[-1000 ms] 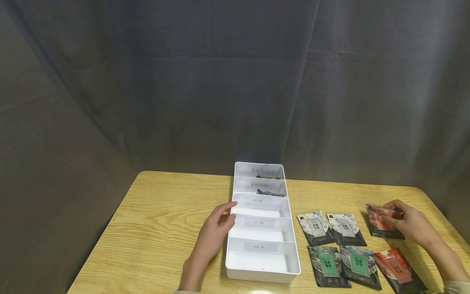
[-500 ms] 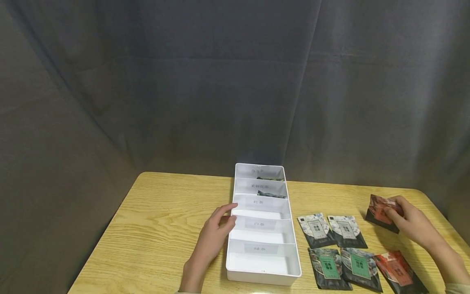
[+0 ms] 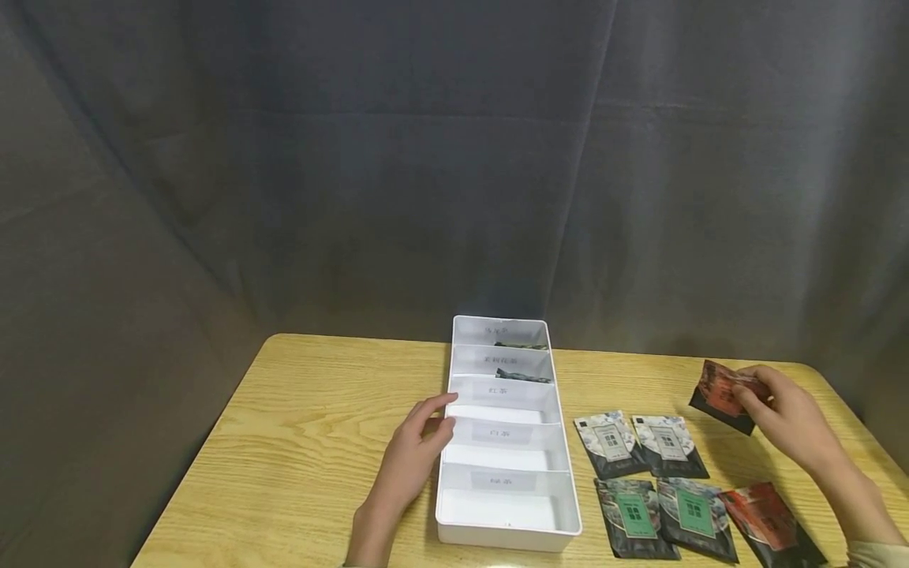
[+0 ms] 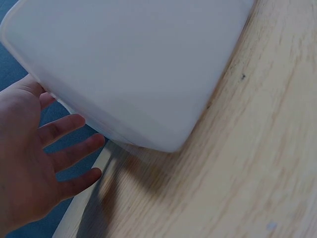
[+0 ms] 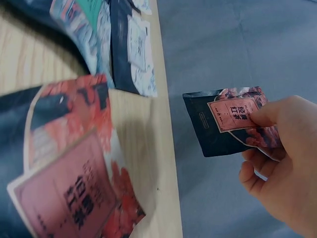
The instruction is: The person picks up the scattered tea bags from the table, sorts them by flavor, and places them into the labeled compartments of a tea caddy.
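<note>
My right hand (image 3: pixel 791 414) pinches a red and black tea sachet (image 3: pixel 726 396) between thumb and fingers, raised above the table's right side. The right wrist view shows the thumb lying across the sachet's red label (image 5: pixel 235 113). At the left side of a white divided box (image 3: pixel 507 536), my left hand (image 3: pixel 413 446) rests with its fingers spread and touching the box wall. In the left wrist view those fingers (image 4: pixel 74 148) look straight along the wall. A second red sachet (image 3: pixel 770 522) lies on the table below my right hand.
Two white-labelled sachets (image 3: pixel 669 446) and two green-labelled sachets (image 3: pixel 634 517) lie right of the box. One sachet (image 3: pixel 521 375) shows in each of the two far compartments. Paper labels mark the compartments. A dark curtain (image 3: pixel 426 197) hangs behind the wooden table (image 3: pixel 305 442).
My right hand has lifted the red sachet off the table and moved it slightly left and away from me. The left hand stays by the box.
</note>
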The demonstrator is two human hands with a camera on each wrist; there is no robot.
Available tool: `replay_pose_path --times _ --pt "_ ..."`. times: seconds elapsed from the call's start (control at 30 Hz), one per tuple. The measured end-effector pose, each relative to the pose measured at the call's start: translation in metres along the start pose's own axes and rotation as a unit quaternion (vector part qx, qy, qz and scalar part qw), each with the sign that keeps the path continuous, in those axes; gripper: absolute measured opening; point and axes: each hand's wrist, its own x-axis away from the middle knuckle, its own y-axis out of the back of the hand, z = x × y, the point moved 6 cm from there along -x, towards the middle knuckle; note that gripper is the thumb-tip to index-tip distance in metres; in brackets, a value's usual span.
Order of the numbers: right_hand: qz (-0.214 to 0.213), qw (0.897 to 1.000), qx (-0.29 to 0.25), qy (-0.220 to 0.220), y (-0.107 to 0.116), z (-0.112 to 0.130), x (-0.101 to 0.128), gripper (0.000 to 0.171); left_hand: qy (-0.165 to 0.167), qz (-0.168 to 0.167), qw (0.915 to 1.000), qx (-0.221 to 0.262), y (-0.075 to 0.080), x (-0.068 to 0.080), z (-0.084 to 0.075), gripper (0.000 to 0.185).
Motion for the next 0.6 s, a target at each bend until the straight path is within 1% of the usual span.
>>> replay_pose_path --times 0.3,0.6 --pt "-0.023 0.999 -0.009 0.024 0.003 0.020 -0.003 0.025 0.000 0.000 1.0000 0.006 0.000 0.000 0.000 0.039" --pt "-0.069 0.994 0.003 0.083 0.005 0.056 -0.006 0.013 0.001 -0.002 1.0000 0.004 0.000 0.001 -0.001 0.039"
